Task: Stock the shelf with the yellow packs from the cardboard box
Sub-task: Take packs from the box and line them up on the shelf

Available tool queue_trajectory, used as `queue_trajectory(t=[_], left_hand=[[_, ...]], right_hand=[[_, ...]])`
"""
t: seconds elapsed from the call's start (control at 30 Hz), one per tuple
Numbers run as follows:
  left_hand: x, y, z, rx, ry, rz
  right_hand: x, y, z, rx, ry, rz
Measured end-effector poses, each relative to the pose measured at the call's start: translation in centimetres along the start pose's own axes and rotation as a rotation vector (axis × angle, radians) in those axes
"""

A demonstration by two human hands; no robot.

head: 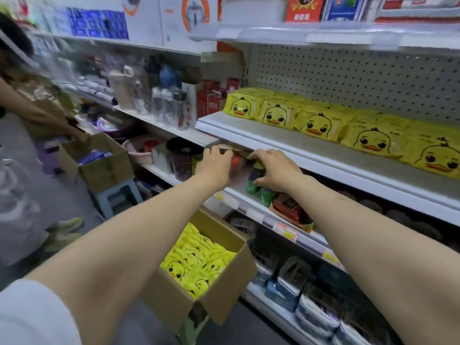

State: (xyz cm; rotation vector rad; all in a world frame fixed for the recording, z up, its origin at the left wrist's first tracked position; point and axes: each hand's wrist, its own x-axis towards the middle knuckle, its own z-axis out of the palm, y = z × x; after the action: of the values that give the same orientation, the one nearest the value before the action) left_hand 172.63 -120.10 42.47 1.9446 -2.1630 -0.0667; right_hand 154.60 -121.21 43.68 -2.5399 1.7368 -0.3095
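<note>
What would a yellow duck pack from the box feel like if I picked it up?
Probably soft and squishy: the yellow packs in the cardboard box look puffy and bend against each other. Their wrappers look glossy, so they may be a little slippery. They are flat, so they are unlikely to roll.

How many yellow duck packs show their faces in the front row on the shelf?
5 packs on the shelf: leftmost, second, third, fourth, fifth at the right edge. More lie behind them, partly hidden.
</note>
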Motion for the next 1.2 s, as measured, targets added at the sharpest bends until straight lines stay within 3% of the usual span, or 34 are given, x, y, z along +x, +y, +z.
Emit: queue_trajectory(t=[0.2,0.37,0.5,0.8,1.2], left_hand=[[6.7,-9.3,4.2,0.029,-0.070,-0.002],[11.7,-17.0,9.4,0.143,-0.169,0.073],[14.1,-21.8,14.0,0.170,-0.326,0.116],[14.4,-27.8,25.4,0.090,-0.754,0.135],[7.0,-32.7,40.3,-0.123,-1.264,0.092]], right_hand=[[9.3,-3.7,7.0,0.005,-0.067,0.043],[15.7,-5.7,15.0,0.058,-0.218,0.144],[18.1,-6.7,21.4,0.088,-0.334,0.215],[17.2,-7.5,33.3,0.161,-0.651,0.352],[8.9,-7.8,47.7,0.374,-1.009,0.564]])
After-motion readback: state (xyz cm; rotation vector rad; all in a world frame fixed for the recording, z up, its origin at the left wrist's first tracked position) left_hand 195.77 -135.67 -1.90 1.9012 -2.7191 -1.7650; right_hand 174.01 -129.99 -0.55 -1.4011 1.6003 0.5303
